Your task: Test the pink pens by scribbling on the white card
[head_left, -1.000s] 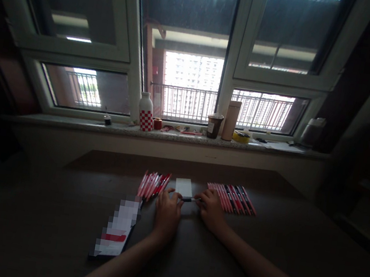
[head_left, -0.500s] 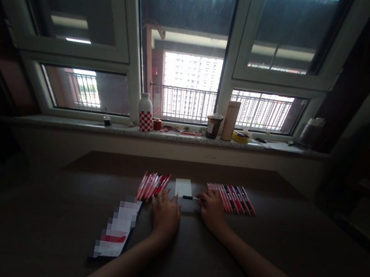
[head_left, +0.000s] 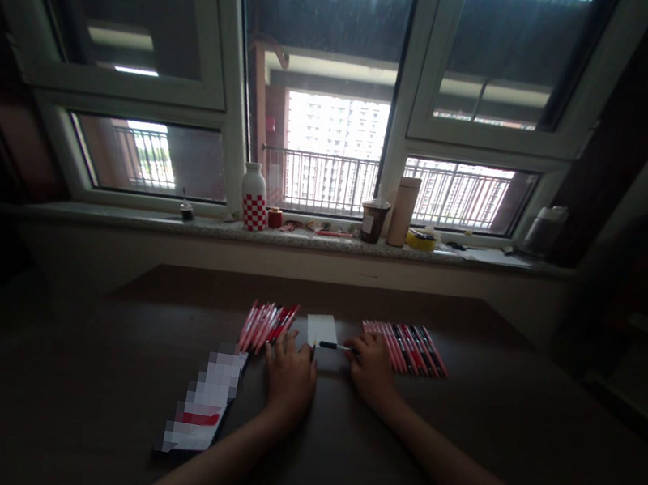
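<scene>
My right hand (head_left: 371, 367) pinches the right end of a slim pen part (head_left: 328, 345), dark on its left half and thin and pale toward my fingers. It lies level over the lower edge of a white paper (head_left: 321, 327). My left hand (head_left: 288, 378) rests just left, fingers partly spread. Its thumb and index finger close around a tiny, thin dark piece (head_left: 314, 349) near the pen part's left end, too small to name. A row of pink, red and black pens (head_left: 267, 327) lies beyond my left fingers. Another pen row (head_left: 411, 350) sits beside my right hand.
A phone-like slab (head_left: 204, 408) with a partly blurred face lies left of my left forearm on the dark table (head_left: 384, 482). Along the windowsill (head_left: 209, 230) stand a checkered bottle (head_left: 255, 199), a lidded cup (head_left: 373, 222), a tan cylinder (head_left: 403, 212) and yellow tape (head_left: 421, 240).
The tiny piece at my left fingertips has tilted from pointing toward the pen part to nearly upright, with a gap now between them. My right hand has hardly moved.
</scene>
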Action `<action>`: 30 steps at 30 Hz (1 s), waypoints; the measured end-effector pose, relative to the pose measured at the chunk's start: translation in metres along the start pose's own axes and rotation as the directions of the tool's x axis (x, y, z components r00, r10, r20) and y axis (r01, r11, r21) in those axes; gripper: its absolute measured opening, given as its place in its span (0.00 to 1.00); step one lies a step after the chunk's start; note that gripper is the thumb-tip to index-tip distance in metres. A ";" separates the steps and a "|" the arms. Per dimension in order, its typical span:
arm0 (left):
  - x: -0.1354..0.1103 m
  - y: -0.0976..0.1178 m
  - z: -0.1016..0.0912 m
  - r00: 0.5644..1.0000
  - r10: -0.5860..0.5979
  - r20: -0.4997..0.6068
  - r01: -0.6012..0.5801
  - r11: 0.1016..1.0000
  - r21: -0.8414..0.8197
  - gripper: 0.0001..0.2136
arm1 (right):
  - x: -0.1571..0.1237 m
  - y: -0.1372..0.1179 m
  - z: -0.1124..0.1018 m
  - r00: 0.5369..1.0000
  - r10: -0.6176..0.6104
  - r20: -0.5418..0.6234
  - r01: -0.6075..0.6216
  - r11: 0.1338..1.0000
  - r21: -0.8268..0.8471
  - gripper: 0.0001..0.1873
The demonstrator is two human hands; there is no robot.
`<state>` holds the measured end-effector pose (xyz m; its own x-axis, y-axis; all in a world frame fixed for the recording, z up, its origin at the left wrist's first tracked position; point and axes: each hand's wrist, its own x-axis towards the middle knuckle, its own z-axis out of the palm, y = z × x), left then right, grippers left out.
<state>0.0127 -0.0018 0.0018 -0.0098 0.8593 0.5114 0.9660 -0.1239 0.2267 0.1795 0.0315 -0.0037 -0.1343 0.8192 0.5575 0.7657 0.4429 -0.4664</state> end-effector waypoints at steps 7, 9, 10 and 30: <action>0.002 0.001 -0.001 1.000 -0.007 -0.001 0.007 1.000 -0.002 0.08 | 0.000 0.000 0.000 1.000 -0.004 0.002 0.004 1.000 -0.008 0.09; 0.002 0.002 -0.001 1.000 -0.007 0.001 0.007 1.000 0.004 0.08 | 0.000 0.001 0.000 1.000 -0.001 -0.002 0.001 1.000 -0.011 0.08; 0.002 0.002 -0.001 1.000 -0.007 0.003 0.007 1.000 0.008 0.08 | 0.000 0.001 0.000 1.000 0.000 -0.004 0.000 1.000 -0.014 0.08; 0.003 0.004 -0.003 1.000 -0.016 -0.018 0.017 0.999 0.044 0.11 | 0.000 0.001 0.000 0.999 0.027 -0.027 -0.028 0.999 -0.046 0.08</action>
<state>0.0160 -0.0010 0.0064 -0.0299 0.8519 0.5228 0.9761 -0.0877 0.1988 0.1803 0.0319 -0.0048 -0.0967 0.8209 0.5628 0.7973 0.4023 -0.4499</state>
